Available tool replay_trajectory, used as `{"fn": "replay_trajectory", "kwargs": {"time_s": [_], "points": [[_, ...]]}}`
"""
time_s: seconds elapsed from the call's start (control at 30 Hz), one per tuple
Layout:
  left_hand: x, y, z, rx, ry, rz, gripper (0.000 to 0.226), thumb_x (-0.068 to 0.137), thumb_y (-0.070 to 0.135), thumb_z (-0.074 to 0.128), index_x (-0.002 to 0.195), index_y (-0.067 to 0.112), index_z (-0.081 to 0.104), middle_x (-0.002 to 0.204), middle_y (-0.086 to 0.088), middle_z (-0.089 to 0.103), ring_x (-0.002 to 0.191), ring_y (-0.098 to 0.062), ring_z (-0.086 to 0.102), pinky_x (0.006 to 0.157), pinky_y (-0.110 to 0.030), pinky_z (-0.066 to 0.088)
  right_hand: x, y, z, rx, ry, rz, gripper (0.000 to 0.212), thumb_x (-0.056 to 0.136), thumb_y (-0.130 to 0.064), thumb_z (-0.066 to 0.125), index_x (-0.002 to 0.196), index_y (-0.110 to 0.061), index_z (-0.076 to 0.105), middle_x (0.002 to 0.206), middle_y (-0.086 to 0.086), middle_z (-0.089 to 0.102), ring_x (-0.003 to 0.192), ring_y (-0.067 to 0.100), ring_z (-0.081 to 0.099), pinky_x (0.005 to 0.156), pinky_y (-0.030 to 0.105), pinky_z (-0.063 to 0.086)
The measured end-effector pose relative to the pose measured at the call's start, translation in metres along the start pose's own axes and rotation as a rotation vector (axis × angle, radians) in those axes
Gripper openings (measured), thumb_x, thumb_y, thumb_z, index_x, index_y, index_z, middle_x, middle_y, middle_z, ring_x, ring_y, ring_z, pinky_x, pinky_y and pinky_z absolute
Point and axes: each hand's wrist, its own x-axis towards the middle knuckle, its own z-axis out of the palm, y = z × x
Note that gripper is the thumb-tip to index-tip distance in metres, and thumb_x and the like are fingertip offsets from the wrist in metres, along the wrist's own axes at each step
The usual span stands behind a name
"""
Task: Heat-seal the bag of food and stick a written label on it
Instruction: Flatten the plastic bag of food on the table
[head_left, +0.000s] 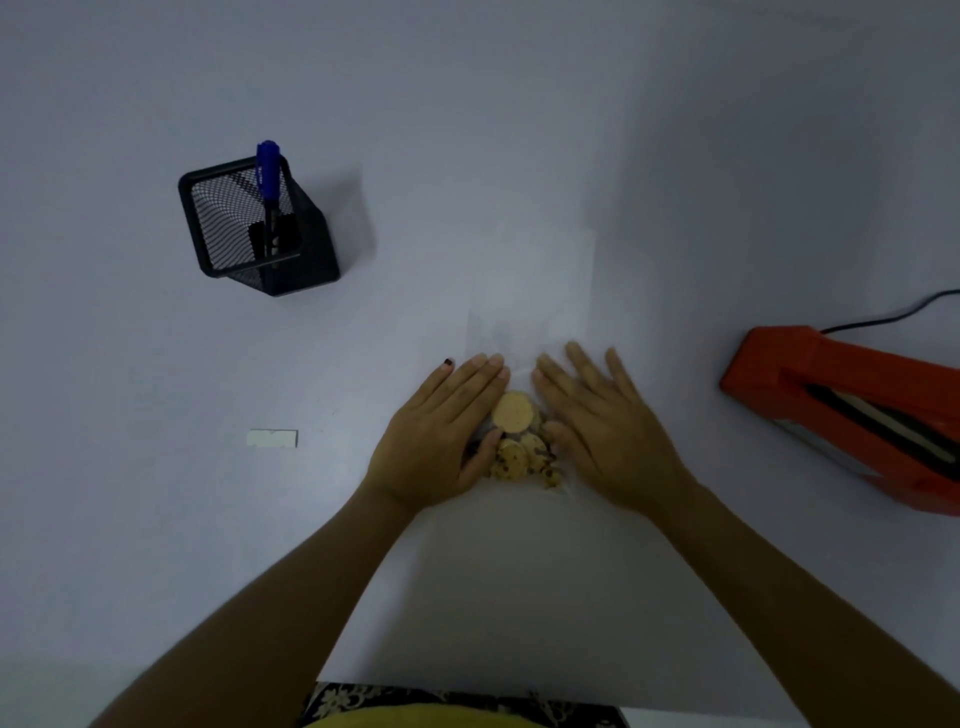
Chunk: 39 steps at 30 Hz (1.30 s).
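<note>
Clear bag (530, 332) of biscuits (512, 411): flat on white surface (467, 130), centre, mouth pointing away. Left hand (441, 436) and right hand (602, 431): fingers spread flat, pressing bag either side of biscuits. White label (272, 438): well left. Blue pen (269, 192) upright in black mesh holder (249, 223): far left. Orange heat sealer (852, 415): right edge.

The orange sealer (852, 415) runs off the right edge; the clear bag's (535, 322) outline barely shows.
</note>
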Motion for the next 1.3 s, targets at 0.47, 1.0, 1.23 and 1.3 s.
{"fn": "replay_trajectory", "kwargs": {"time_s": [0.47,1.0,1.23,1.3], "points": [[0.0,0.0,0.001,0.009,-0.005,-0.006,0.053,0.096,0.035,0.042,0.14,0.006,0.042,0.148,-0.01,0.04,0.141,-0.02,0.033,0.115,-0.04,0.029,-0.008,0.002,0.004,0.08,0.08,0.095,0.055,0.102,-0.042,0.021,0.147,-0.011,0.029,0.155,0.004,0.028,0.148,0.029,0.013,0.118,0.055,0.011],[0.001,0.001,0.002,0.012,-0.003,0.003,0.053,0.096,0.033,0.043,0.14,0.005,0.042,0.148,-0.01,0.04,0.141,-0.019,0.032,0.116,-0.039,0.028,0.065,0.041,-0.019,-0.133,0.016,-0.041,0.061,0.099,-0.054,0.015,0.151,-0.023,0.023,0.16,0.006,0.016,0.148,0.032,0.007,0.116,0.061,0.006],[0.001,0.0,0.003,0.032,-0.003,0.003,0.053,0.096,0.033,0.04,0.14,0.005,0.041,0.148,-0.01,0.039,0.141,-0.02,0.032,0.117,-0.039,0.027,0.098,0.077,-0.032,-0.14,0.063,0.111,0.058,0.099,-0.053,0.016,0.15,-0.028,0.023,0.161,0.011,0.011,0.147,0.037,0.008,0.114,0.063,0.004],[0.001,-0.001,0.003,0.035,-0.003,0.003,0.053,0.096,0.033,0.04,0.141,0.004,0.041,0.148,-0.011,0.039,0.141,-0.021,0.032,0.117,-0.039,0.028,0.104,0.08,-0.033,-0.074,0.114,0.252,0.065,0.098,-0.055,0.018,0.152,-0.019,0.019,0.161,0.011,0.007,0.147,0.035,0.004,0.116,0.059,0.002]]}}
